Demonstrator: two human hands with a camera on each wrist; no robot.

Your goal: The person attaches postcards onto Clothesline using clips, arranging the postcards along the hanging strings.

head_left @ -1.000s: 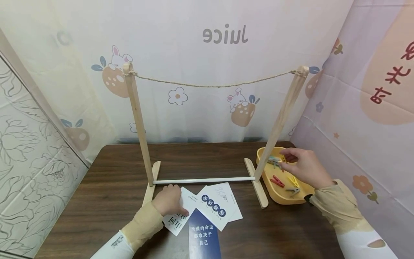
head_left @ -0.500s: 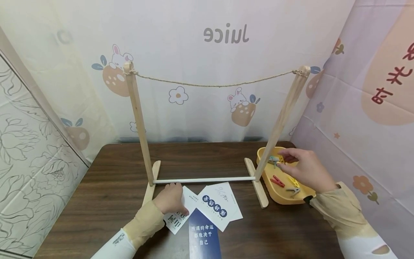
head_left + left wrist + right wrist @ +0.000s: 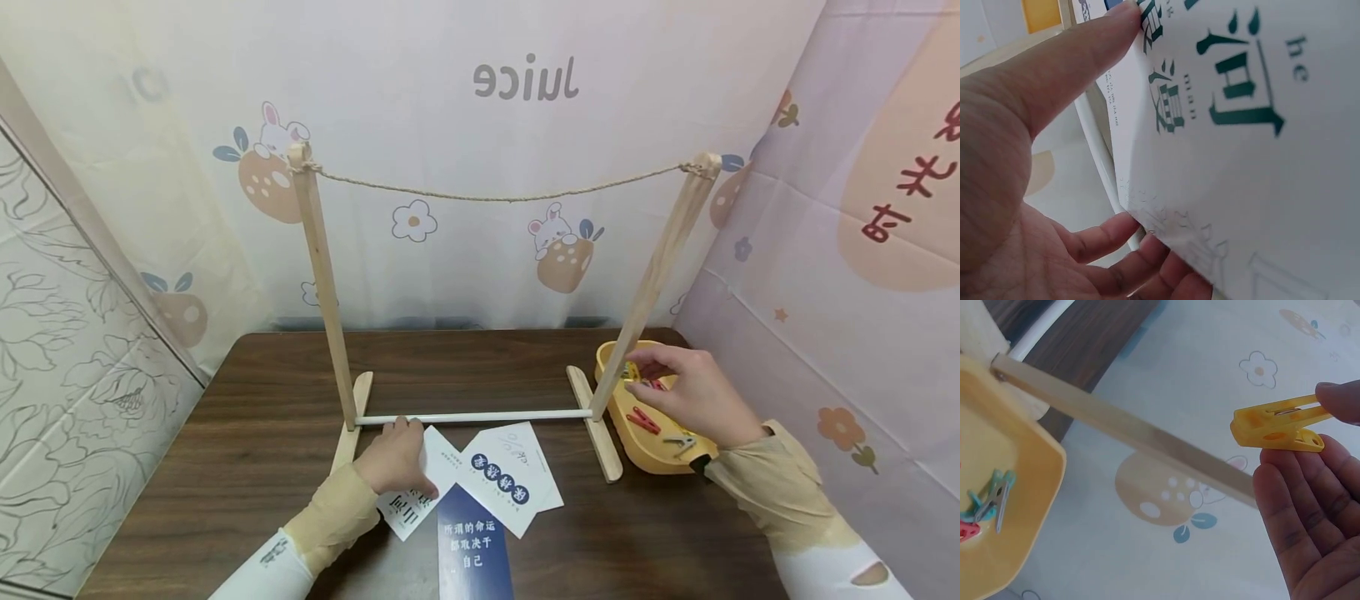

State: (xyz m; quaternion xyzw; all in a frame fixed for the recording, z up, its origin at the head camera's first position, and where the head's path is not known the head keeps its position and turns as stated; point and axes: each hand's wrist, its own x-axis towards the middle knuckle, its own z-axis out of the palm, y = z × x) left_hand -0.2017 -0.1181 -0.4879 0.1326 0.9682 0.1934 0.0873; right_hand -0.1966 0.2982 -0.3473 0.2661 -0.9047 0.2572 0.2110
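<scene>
My left hand (image 3: 397,458) lies on the table by the rack's left foot and grips a white card with green lettering (image 3: 411,510). In the left wrist view the thumb (image 3: 1060,69) lies on top of the card (image 3: 1241,125) and the fingers curl under its edge. My right hand (image 3: 663,377) hovers over the yellow tray (image 3: 651,458). In the right wrist view this hand (image 3: 1332,428) pinches a yellow clothespin (image 3: 1275,428) between thumb and fingertips.
A wooden rack stands mid-table: two posts (image 3: 322,283) (image 3: 652,275), a slack rope (image 3: 495,197) across the top, a white bar (image 3: 472,416) at the bottom. A white card with blue circles (image 3: 506,475) and a dark blue card (image 3: 472,542) lie in front. Red (image 3: 641,419) and grey (image 3: 681,440) pegs lie in the tray.
My right hand has shifted slightly left over the tray, its fingers still pinched together. My left hand has stayed on the card.
</scene>
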